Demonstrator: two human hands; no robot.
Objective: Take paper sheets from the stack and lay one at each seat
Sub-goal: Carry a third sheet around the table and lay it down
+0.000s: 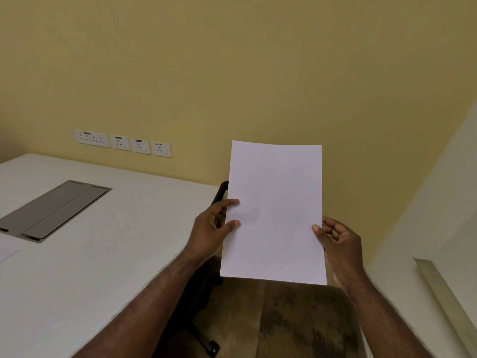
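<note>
I hold white paper (276,210) upright in the air, past the right end of the white table (103,254). Whether it is one sheet or a thin stack I cannot tell. My left hand (211,228) pinches its left edge, thumb on the front. My right hand (340,244) grips its right edge. A corner of another white sheet (6,250) lies on the table at the far left edge of the view. A black office chair (204,293) stands under the paper at the table's end, mostly hidden by my left arm and the paper.
A grey cable hatch (54,209) is set into the tabletop at the left. Several wall sockets (122,143) sit on the yellow wall behind. A white wall with a ledge (438,288) closes the right side. Brown carpet (296,321) lies below.
</note>
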